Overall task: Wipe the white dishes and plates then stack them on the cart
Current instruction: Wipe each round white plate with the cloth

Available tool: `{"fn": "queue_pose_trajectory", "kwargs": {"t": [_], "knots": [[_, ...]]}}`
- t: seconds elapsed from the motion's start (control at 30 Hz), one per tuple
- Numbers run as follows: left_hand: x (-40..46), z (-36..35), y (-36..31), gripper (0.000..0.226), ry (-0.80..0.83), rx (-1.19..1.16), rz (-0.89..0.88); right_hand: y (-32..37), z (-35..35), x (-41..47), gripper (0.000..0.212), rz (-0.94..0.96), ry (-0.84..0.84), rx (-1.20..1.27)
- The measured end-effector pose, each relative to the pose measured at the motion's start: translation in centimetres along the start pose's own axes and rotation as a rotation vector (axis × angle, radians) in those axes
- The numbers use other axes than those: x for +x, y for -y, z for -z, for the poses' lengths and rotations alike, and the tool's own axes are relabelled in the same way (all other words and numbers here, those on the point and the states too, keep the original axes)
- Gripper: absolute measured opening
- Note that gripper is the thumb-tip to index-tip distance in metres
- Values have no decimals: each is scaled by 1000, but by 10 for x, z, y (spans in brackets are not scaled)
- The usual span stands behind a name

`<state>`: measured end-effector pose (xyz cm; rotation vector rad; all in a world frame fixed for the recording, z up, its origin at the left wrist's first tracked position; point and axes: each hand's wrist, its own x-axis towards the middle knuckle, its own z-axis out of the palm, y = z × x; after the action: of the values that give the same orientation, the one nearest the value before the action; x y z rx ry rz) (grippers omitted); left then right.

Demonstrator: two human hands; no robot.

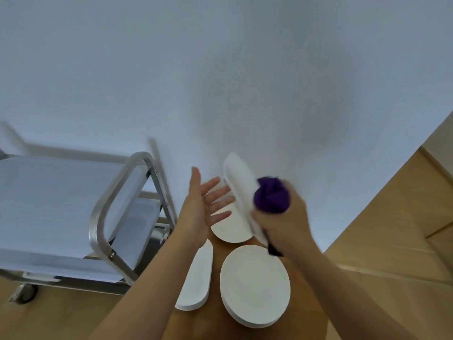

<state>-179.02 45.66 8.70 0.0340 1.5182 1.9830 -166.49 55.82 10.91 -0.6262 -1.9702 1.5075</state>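
Plate and cloth in right hand

Left of the matt, faintly grainy white plates lying on smooth warm-brown wood, the cart shows brushed, softly shining metal tubing, while above them a bunched purple cloth looks soft and fuzzy.
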Motion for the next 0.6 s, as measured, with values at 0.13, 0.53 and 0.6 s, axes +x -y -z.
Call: {"fn": "queue_pose_trajectory", "kwargs": {"t": [0.13,0.53,0.6], "knots": [[12,18,26,64,-156,69,147,-3,23,18,52,-337,26,488],[25,42,5,50,-455,375,-221,-37,51,23,63,-212,-75,407],[17,31,-6,54,-415,643,-439,-18,46,35,88,32,137,210]]}}
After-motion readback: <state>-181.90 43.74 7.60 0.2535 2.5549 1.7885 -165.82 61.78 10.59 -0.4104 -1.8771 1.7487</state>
